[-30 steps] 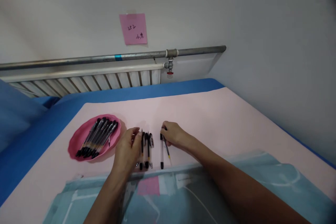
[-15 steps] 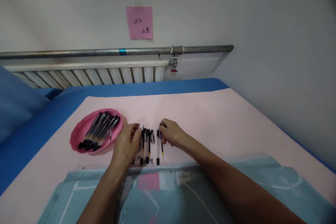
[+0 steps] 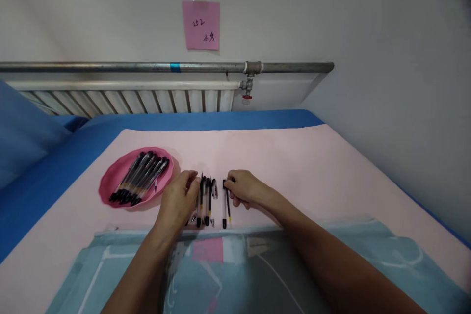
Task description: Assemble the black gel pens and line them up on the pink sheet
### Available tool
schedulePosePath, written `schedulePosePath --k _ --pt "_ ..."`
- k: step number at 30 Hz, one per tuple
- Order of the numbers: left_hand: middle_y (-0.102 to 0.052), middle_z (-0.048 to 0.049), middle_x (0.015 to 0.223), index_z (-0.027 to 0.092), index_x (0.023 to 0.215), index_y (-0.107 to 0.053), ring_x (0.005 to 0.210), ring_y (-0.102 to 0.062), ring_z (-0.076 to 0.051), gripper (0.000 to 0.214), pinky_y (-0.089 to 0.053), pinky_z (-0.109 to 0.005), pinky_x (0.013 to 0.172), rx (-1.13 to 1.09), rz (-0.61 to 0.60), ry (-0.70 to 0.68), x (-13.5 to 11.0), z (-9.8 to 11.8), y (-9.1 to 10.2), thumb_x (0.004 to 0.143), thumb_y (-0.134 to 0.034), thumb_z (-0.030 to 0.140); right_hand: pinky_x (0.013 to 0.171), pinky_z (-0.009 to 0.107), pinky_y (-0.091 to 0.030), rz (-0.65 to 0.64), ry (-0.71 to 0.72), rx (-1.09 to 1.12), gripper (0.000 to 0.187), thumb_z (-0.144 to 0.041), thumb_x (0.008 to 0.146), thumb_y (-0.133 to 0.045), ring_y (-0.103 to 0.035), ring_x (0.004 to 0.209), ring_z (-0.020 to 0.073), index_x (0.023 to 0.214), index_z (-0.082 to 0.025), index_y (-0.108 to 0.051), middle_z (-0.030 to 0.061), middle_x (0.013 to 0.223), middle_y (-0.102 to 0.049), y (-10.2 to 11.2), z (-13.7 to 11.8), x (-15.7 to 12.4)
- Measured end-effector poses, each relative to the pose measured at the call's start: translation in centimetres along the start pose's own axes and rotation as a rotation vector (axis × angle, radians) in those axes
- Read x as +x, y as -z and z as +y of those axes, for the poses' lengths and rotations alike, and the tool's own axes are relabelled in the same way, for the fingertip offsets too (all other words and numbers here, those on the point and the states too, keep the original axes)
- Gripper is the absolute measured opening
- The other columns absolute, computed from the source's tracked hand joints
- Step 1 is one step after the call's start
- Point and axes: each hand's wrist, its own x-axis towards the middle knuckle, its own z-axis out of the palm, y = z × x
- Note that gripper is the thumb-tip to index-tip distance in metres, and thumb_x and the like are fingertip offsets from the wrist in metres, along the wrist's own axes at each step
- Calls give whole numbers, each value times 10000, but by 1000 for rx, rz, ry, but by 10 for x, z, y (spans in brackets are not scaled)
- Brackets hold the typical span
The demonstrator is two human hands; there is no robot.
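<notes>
In the head view, at lower centre, the right hand (image 3: 234, 187) seemed clamped on a slim refill (image 3: 228, 210) beside a pen barrel (image 3: 224, 211); the left hand's (image 3: 179, 197) grip, near pen parts (image 3: 208, 201), couldn't be told. Arranging parts looked underway; the next move called for fine placement.

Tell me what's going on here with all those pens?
A person has both hands over a pink tabletop. The right hand's fingers are at the top of a clear pen barrel and a thin dark refill beside it. The left hand is beside more pen parts. Farther left, a pink bowl holds a bunch of pens.
</notes>
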Motion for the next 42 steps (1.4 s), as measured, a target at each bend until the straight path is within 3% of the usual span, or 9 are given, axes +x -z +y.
schedulePosePath --k 6,18,27,32,42 --pt "-664 -93 934 148 998 -597 844 -619 -209 319 -475 -353 762 21 -7 -2 0 -1 -1 800 -442 344 253 174 -318 -43 14 -21 85 -214 785 -454 -492 309 93 709 -175 -452 -13 548 -572 2 -2 -3" --pt "-666 -93 930 142 1000 -606 850 -615 -208 326 -473 -338 753 65 -12 -1 1 0 1 798 -442 339 245 170 -306 -74 35 -35 60 -202 785 -427 -503 327 79 738 -171 -445 13 689 -586 -1 -14 -15" --pt "-668 -73 906 159 990 -607 827 -611 -202 307 -464 -325 738 103 -17 4 1 1 3 802 -435 330 251 164 -332 -257 19 -33 44 -222 770 -422 -603 449 127 760 -182 -435 28 763 -612 1 -10 -15" --pt "-666 -84 923 150 1010 -602 815 -614 -196 325 -470 -311 712 96 -25 20 1 1 3 802 -429 331 269 164 -337 -288 22 -105 43 -207 730 -434 -575 424 116 723 -169 -453 31 688 -619 7 -12 -18" --pt "-665 -80 926 150 1000 -606 813 -606 -189 315 -459 -299 714 127 -45 10 0 2 5 803 -427 318 311 165 -339 -488 -4 -346 148 -309 660 -554 -520 408 96 660 -162 -539 -12 550 -563 7 -15 -33"
